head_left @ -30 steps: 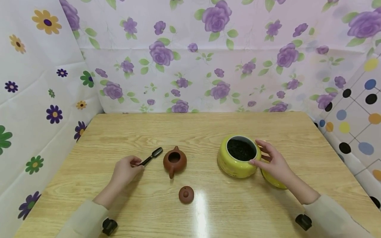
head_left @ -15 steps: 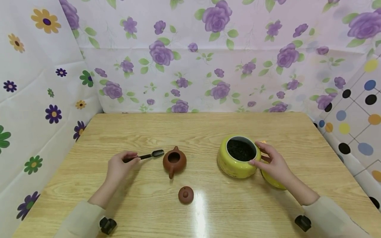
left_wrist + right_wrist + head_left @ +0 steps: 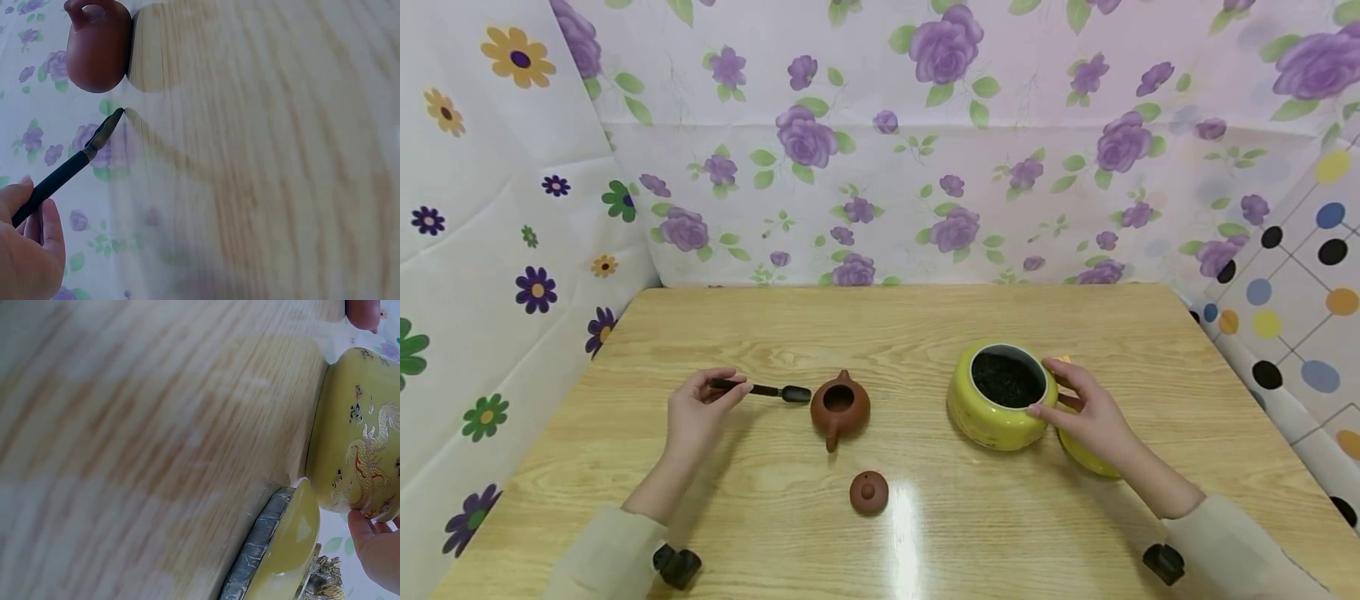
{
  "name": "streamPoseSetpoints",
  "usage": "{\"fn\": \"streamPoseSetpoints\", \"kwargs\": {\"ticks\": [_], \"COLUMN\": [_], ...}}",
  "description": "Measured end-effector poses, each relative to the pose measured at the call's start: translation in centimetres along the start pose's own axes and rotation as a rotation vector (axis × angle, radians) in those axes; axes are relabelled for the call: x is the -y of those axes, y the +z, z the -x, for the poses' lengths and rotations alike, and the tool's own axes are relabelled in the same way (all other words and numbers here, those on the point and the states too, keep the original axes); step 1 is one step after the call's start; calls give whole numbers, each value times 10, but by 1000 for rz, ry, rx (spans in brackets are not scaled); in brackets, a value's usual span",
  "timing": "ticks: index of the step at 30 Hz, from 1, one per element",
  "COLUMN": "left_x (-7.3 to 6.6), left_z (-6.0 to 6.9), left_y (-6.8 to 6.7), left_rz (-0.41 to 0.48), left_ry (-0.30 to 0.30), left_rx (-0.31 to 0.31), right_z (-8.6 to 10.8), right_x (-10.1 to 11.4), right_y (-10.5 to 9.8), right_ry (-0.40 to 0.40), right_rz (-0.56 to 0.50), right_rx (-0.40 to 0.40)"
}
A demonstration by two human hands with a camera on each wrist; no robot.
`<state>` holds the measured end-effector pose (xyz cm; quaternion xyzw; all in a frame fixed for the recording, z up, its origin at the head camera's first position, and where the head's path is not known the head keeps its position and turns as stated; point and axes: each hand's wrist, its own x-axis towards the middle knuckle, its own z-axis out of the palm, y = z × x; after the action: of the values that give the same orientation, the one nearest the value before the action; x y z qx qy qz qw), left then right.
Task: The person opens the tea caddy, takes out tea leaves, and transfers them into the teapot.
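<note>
My left hand [image 3: 700, 421] pinches the black handle of a small tea scoop [image 3: 765, 390]. The scoop's head points right, beside a reddish-brown clay teapot [image 3: 856, 417] that stands uncovered. In the left wrist view the scoop [image 3: 59, 178] is tilted off the table, its tip apart from the teapot [image 3: 97, 53]. On the right, my right hand [image 3: 1093, 417] grips the side of a yellow jar [image 3: 992, 425], thumb near the rim. Dark tea leaves [image 3: 1007, 379] lie inside the jar. Dragon decoration shows on the jar [image 3: 350, 437] in the right wrist view.
A small brown teapot lid [image 3: 869, 493] lies in front of the teapot. The yellow jar lid [image 3: 1090, 454] sits right of the jar, partly hidden by my right hand; its silvery rim [image 3: 259, 544] shows in the right wrist view. Patterned cloths [image 3: 880, 192] surround the wooden table [image 3: 760, 517].
My left hand has shifted left and slightly farther away. The tea scoop has swung from slanting to nearly level across the view, its head turned over. The right hand and jar stay put.
</note>
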<state>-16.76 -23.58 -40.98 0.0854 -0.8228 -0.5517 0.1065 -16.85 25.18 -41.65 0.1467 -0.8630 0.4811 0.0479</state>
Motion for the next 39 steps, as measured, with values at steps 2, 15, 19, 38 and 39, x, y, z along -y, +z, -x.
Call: {"fn": "streamPoseSetpoints", "kwargs": {"ticks": [2,15,19,38,39], "left_x": [2,-6,-11,-35,-36], "left_z": [0,-4,-8,-20,-21], "left_y": [1,11,15,18,18], "left_rz": [40,237,302,470,474], "left_ry": [-18,-24,-17,27,30], "left_rx": [-10,-41,-71,-145,-145], "right_z": [0,2,2,1,1], "right_x": [0,0,0,0,0], "right_y": [1,2,2,1,1], "right_ry": [3,5,4,3,1], "right_rz": [-2,-23,-29,-9,-10], "right_rx": [3,-7,-6,-12,-12]}}
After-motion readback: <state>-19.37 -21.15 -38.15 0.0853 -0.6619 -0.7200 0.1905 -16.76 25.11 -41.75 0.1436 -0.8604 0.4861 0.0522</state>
